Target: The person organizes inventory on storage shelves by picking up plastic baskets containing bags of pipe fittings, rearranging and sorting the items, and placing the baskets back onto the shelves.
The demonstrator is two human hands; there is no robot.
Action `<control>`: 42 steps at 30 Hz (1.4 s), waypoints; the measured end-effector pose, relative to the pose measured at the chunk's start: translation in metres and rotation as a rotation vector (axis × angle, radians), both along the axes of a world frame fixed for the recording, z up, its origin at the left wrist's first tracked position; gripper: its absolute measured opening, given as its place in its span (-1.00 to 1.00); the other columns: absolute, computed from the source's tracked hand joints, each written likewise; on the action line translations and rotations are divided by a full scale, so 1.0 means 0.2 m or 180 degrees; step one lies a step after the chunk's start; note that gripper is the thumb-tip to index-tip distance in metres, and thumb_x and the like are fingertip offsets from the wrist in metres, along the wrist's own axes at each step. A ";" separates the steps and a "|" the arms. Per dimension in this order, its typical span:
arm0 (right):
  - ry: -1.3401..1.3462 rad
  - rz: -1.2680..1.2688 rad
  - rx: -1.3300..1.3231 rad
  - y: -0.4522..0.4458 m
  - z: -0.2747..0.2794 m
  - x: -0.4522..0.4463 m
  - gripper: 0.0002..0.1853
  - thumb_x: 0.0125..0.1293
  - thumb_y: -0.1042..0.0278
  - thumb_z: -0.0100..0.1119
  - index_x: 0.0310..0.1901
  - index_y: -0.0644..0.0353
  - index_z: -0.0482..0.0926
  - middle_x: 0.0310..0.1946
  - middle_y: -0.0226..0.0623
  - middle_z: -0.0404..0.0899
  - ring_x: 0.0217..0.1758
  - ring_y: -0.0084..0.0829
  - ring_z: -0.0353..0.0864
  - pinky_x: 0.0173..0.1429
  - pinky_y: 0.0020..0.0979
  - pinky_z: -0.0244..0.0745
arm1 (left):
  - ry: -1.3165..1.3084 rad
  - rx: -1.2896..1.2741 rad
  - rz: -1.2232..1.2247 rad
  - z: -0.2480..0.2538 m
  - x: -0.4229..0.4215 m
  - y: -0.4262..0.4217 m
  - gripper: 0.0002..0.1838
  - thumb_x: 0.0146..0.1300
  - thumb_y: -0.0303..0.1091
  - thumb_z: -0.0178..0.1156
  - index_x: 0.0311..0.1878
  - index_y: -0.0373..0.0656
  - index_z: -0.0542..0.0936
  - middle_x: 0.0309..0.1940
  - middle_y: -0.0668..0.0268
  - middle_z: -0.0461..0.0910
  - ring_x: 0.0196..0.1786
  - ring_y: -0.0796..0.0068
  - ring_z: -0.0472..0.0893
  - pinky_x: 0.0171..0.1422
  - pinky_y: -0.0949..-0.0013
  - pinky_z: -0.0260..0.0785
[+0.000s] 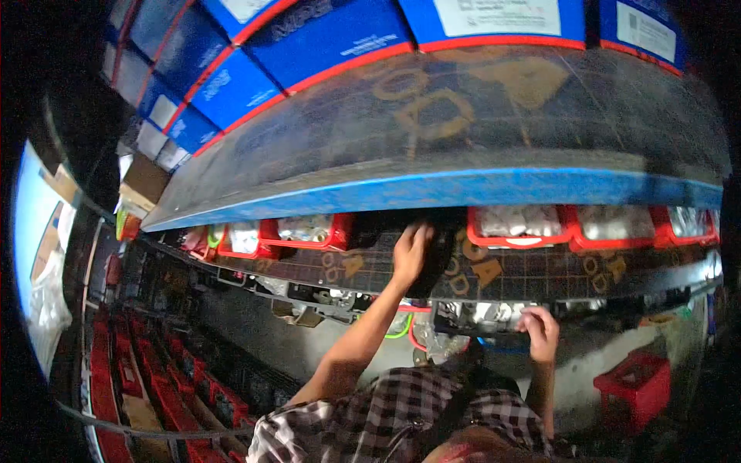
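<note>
Blue paint edges the upper shelf [293,143] across our head view, and beneath it our left hand [412,251] reaches over the lower shelf [532,270] into a dark gap in a row of red baskets. We see the left basket [337,231] on one side of that gap and the right basket [521,241] on the other, both holding pale or clear packed goods and apart from the hand. As far as we can judge, the row is laid out on both sides and the part at the gap is unfinished; how much is left, we cannot tell. Our left fingers are blurred in shadow, so we cannot tell whether they are apart or clamped on something dark there. Our right hand [540,333] hangs near the lower shelf's front edge, fingers curled with nothing visible in them; whether the tips meet is unclear. For moving, the blue edge caps the height, the two baskets bound the sides, and the widest room lies in front, between the lower shelf's front edge and our checked shirt [370,409].
</note>
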State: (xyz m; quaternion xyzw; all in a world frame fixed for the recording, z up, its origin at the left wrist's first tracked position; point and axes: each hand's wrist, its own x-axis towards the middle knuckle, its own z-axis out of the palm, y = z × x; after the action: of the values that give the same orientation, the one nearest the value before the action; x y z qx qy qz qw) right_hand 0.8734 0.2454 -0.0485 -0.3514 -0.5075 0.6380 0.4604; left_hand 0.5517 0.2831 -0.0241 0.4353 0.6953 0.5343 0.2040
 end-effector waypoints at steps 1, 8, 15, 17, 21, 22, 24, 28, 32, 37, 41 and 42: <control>0.0008 -0.0019 -0.0062 -0.01 -0.01 0.00 -0.85 0.29 0.42 0.05 -0.18 0.31 0.50 -0.45 -0.35 0.53 -0.38 -0.57 0.52 -0.27 -0.54 0.41 | -0.0721 0.0055 0.0157 -0.05 -0.08 -0.15 -0.64 0.35 -0.17 -0.01 -0.09 -0.30 0.55 -0.34 0.33 0.59 -0.22 0.57 0.56 -0.12 0.46 0.39; -0.0272 0.0885 -0.0138 -0.05 0.00 -0.10 -0.85 0.26 0.50 0.04 -0.16 0.36 0.49 -0.41 -0.30 0.53 -0.34 -0.54 0.52 -0.18 -0.50 0.44 | -0.1393 0.0766 0.1685 0.16 -0.75 -0.65 -0.55 0.29 0.10 0.02 -0.13 -0.16 0.39 -0.57 0.35 0.52 -0.58 0.57 0.49 -0.50 0.52 0.33; -0.1424 0.0962 0.0908 -0.11 0.25 -0.74 -0.87 0.17 0.52 0.15 -0.24 0.30 0.58 -0.40 -0.37 0.59 -0.31 -0.61 0.53 -0.20 -0.54 0.41 | -0.1562 0.1247 0.1337 0.12 -0.92 -0.57 -0.80 0.17 -0.37 0.12 -0.29 -0.16 0.29 -0.56 0.38 0.38 -0.58 0.61 0.39 -0.56 0.47 0.28; -0.1403 0.1013 0.0990 -0.13 0.38 -0.91 -0.88 0.19 0.53 0.13 -0.24 0.31 0.58 -0.41 -0.37 0.59 -0.31 -0.60 0.53 -0.19 -0.55 0.42 | -0.1531 0.1077 0.1397 0.13 -0.86 -0.74 -0.83 0.17 -0.37 0.12 -0.26 -0.12 0.32 -0.48 0.39 0.39 -0.53 0.59 0.43 -0.55 0.48 0.29; -0.1034 0.0392 0.1683 -0.02 0.50 -1.24 -0.85 0.26 0.55 -0.01 -0.22 0.29 0.57 -0.37 -0.31 0.58 -0.31 -0.60 0.54 -0.17 -0.51 0.44 | -0.1837 0.0509 0.1361 0.20 -0.74 -1.27 -0.79 0.12 -0.49 0.09 -0.18 -0.15 0.33 -0.45 0.50 0.31 -0.44 0.69 0.33 -0.40 0.57 0.26; -0.1193 0.0158 0.2356 0.07 0.51 -1.32 -0.86 0.26 0.49 0.03 -0.20 0.28 0.57 -0.34 -0.28 0.59 -0.30 -0.57 0.55 -0.18 -0.52 0.44 | -0.1784 0.0659 0.1356 0.24 -0.73 -1.36 -0.81 0.10 -0.52 0.08 -0.21 -0.13 0.34 -0.46 0.51 0.29 -0.44 0.71 0.31 -0.38 0.59 0.24; -0.1783 0.0274 0.1719 0.13 0.64 -1.49 -0.69 0.24 0.35 0.13 0.02 0.16 0.51 -0.22 -0.15 0.61 -0.22 -0.37 0.61 -0.11 -0.43 0.47 | -0.1981 0.0545 0.1315 0.18 -0.79 -1.56 -0.82 0.08 -0.55 0.05 -0.25 -0.11 0.34 -0.46 0.52 0.29 -0.45 0.73 0.30 -0.38 0.61 0.22; -0.2790 0.1433 0.1080 0.31 0.49 -1.71 -0.52 0.24 0.01 0.12 0.10 0.14 0.46 -0.10 -0.14 0.59 -0.06 -0.36 0.56 0.05 -0.34 0.40 | -0.2024 0.0332 0.0923 0.25 -0.95 -1.68 -0.88 0.10 -0.56 0.05 -0.29 -0.14 0.40 -0.50 0.50 0.34 -0.53 0.77 0.29 -0.50 0.60 0.18; -0.1425 0.1626 0.0296 0.24 0.46 -1.62 -0.65 0.29 0.09 0.04 -0.03 0.13 0.54 -0.25 -0.28 0.62 -0.24 -0.50 0.55 -0.14 -0.43 0.43 | -0.1845 0.0087 0.0763 0.28 -1.03 -1.67 -0.77 0.18 -0.51 0.07 -0.08 -0.21 0.46 -0.48 0.52 0.41 -0.51 0.78 0.31 -0.48 0.63 0.16; -0.1624 0.0619 0.1135 0.00 0.56 -1.34 -0.83 0.20 0.38 0.11 -0.31 0.33 0.56 -0.59 -0.37 0.50 -0.46 -0.72 0.39 -0.36 -0.50 0.35 | -0.0971 0.0078 0.0263 0.44 -1.22 -1.53 -0.90 0.17 -0.48 0.07 -0.24 -0.19 0.51 -0.51 0.53 0.41 -0.49 0.79 0.30 -0.46 0.62 0.14; -0.1923 -0.0986 0.0965 -0.29 0.55 -0.95 -0.79 0.19 0.35 0.16 -0.42 0.37 0.54 -0.61 -0.50 0.46 -0.47 -0.73 0.34 -0.43 -0.56 0.27 | -0.0304 -0.0422 -0.1019 0.55 -1.31 -1.11 -0.89 0.16 -0.41 0.11 -0.38 -0.25 0.51 -0.59 0.51 0.43 -0.53 0.75 0.31 -0.48 0.56 0.19; -0.1903 -0.1226 0.0900 -0.37 0.56 -0.90 -0.78 0.19 0.34 0.16 -0.42 0.38 0.54 -0.62 -0.49 0.45 -0.48 -0.73 0.34 -0.44 -0.56 0.27 | -0.0184 -0.0660 -0.1186 0.59 -1.30 -0.97 -0.85 0.10 -0.38 0.17 -0.43 -0.28 0.51 -0.63 0.41 0.47 -0.54 0.71 0.35 -0.46 0.48 0.26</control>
State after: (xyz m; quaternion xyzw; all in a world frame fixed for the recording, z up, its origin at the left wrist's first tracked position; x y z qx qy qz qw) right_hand 0.6932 0.1715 0.0640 -0.5439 -0.6270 0.3329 0.4475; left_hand 0.2914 0.0889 0.0939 0.5175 0.6478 0.4253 0.3628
